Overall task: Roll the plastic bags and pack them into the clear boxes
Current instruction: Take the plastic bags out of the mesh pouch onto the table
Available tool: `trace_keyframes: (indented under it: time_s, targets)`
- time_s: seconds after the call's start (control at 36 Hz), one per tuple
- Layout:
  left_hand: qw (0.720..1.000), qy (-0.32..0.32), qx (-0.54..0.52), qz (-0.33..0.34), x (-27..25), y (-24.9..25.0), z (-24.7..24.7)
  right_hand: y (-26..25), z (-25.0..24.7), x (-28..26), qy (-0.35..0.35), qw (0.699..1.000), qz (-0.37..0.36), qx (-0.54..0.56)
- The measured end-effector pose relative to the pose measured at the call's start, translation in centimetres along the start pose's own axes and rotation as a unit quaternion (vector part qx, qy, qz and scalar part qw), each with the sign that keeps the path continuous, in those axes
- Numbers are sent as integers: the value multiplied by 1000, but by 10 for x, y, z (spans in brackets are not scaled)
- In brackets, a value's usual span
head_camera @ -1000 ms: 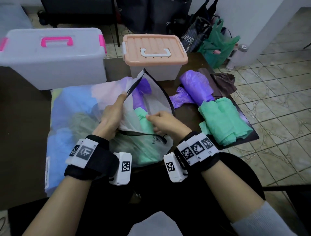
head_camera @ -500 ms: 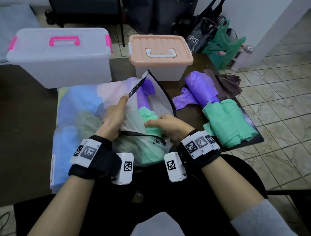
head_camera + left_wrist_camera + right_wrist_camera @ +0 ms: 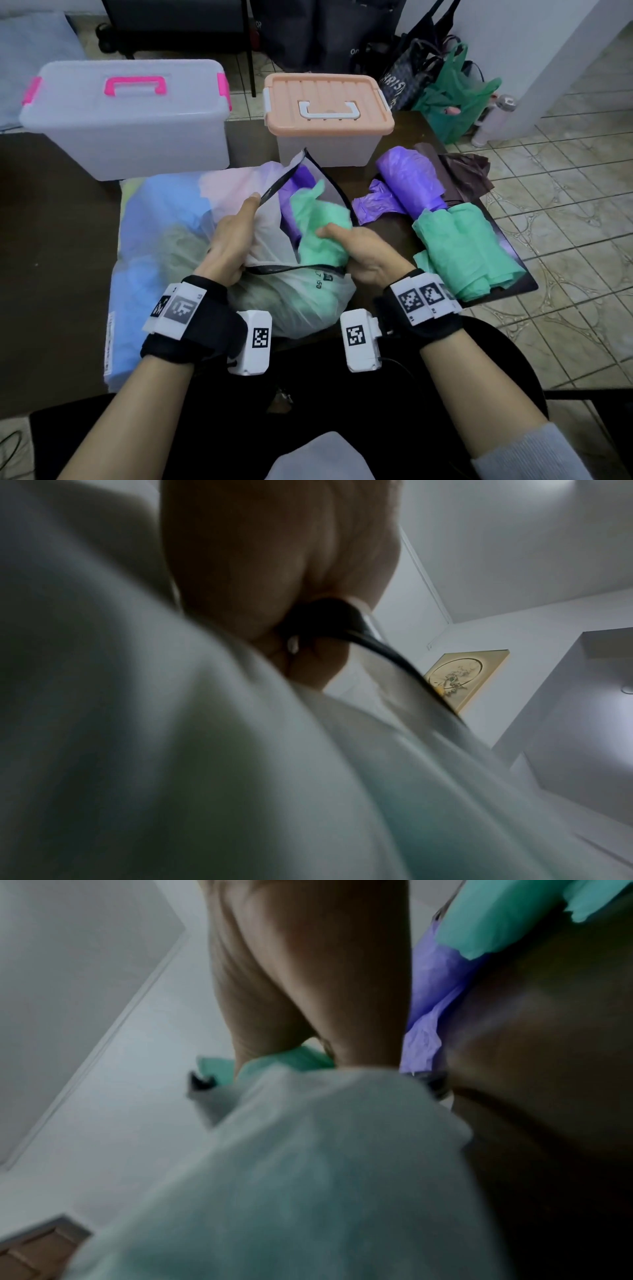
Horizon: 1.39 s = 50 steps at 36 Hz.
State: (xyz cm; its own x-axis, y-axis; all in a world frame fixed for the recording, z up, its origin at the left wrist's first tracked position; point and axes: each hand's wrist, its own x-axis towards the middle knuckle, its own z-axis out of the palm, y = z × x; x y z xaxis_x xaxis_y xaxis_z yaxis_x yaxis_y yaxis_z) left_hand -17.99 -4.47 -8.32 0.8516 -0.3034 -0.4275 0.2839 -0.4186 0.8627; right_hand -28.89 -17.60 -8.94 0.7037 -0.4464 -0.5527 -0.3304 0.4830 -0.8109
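Note:
A large translucent storage bag (image 3: 164,233) with a black zip edge lies on the dark table, stuffed with coloured plastic bags. My left hand (image 3: 236,233) grips the bag's black-edged opening (image 3: 342,620) and holds it apart. My right hand (image 3: 356,246) grips a crumpled green plastic bag (image 3: 318,222) that sticks up out of the opening, beside a purple bag (image 3: 294,181) inside. Two clear boxes stand behind, both lidded: one with pink handle (image 3: 133,116), one with peach lid (image 3: 325,109). Rolled purple (image 3: 411,181) and green bags (image 3: 466,246) lie at right.
A dark brown bag (image 3: 459,171) lies flat under the rolls near the table's right edge. Shopping bags (image 3: 445,89) and a bottle (image 3: 493,120) stand on the tiled floor beyond. The table's left side (image 3: 51,222) is bare.
My right hand has pulled the green bag up and out of the storage bag's opening; earlier it was reaching down inside. The left hand keeps holding the zip edge.

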Motion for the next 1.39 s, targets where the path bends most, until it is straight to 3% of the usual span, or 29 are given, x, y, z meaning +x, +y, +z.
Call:
trace_keyframes:
  time_s: [0.17, 0.36, 0.44, 0.5, 0.56, 0.67, 0.83, 1.08, 1.19, 1.25, 1.39]
  targets:
    - [1000, -6, 3, 0, 4, -3, -2, -31, -13, -5, 75, 980, -152, 104]
    - [1000, -13, -9, -13, -1, -2, -4, -67, -39, -11, 179, 941, -275, 84]
    - [1000, -9, -15, -13, -2, 0, -4, -75, -59, -11, 251, 922, -295, -4]
    - [999, -15, -25, -17, -1, -1, -5, -75, -71, -11, 299, 901, -290, -120]
    - [999, -24, -31, -17, 1, -2, -6, -70, -79, -14, 332, 860, -282, -266]
    - [999, -31, -33, -14, 2, -5, -6, -45, -90, -14, 346, 784, -260, -444]
    - [1000, -19, -19, -16, 2, -4, -6, -10, -92, -8, 360, 723, -141, -573]
    - [1000, -20, -18, -3, 10, -4, 0, 9, -90, 3, 338, 671, -133, -647]
    - [998, -8, -38, 47, 11, 3, 2, 10, -93, 2, 249, 637, -114, -721]
    - [995, 12, -50, 81, 12, 5, 3, 8, -94, 2, 218, 644, -91, -728]
    - [987, 66, -76, 125, 13, 6, 5, -5, -87, 3, 168, 729, -19, -664]
